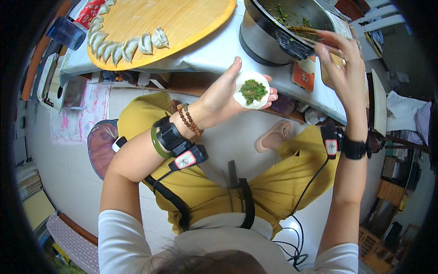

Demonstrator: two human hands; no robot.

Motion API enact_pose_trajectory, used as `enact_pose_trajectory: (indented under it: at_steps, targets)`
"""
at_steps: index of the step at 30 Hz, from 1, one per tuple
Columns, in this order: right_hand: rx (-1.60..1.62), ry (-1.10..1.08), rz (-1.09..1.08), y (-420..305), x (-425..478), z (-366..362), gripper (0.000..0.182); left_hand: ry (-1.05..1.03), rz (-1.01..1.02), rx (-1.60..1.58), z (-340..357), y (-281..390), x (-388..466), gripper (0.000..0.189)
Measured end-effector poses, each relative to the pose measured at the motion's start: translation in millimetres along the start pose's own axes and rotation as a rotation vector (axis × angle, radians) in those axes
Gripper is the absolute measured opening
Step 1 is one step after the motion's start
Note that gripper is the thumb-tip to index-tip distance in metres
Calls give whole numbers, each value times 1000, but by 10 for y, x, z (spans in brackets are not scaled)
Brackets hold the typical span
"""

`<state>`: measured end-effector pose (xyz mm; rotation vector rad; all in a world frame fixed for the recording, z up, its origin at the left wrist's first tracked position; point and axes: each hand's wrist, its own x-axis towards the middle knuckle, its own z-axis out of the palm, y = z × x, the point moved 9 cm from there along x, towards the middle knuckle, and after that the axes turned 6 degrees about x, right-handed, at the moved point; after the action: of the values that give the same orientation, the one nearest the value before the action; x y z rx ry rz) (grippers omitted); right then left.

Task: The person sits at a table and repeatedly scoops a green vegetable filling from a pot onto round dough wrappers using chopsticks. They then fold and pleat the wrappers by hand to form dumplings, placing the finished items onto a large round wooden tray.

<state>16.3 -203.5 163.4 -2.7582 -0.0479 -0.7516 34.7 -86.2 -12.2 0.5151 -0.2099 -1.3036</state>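
Palm up, my left hand (219, 92) supports a round white dumpling wrapper (240, 98) in front of the table edge. A mound of chopped green filling (253, 91) sits in the middle of the wrapper, which is flat and unfolded. My right hand (344, 65) grips wooden chopsticks (303, 30) at the right rim of a metal pot (261, 41). Their far ends reach into the pot, where more green filling (280, 15) clings to the wall and bottom. Folded dumplings (130, 48) stand in a curved row along the left and near rim of a round woven tray (171, 17).
A white cloth (202, 56) covers the table. Left of the tray are a blue plastic cup (66, 33) and a red patterned packet (89, 13). An orange-red card-like object (304, 75) lies right of the pot. Cables (297, 243) hang from the wrist devices to the floor.
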Motion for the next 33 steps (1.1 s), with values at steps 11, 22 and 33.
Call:
enact_pose_trajectory:
  at_steps: [11, 22, 33]
  targets:
    - [81, 100, -278, -574, -1116, 453, 42, -4, 2, -37, 124, -100, 2, 65]
    - [119, -27, -322, -610, -939, 665, 20, -5, -77, 155, 43, -176, -73, 34]
    - [404, -19, 131, -333, -704, 723, 12, -2, -80, 436, 110, -134, -100, 30]
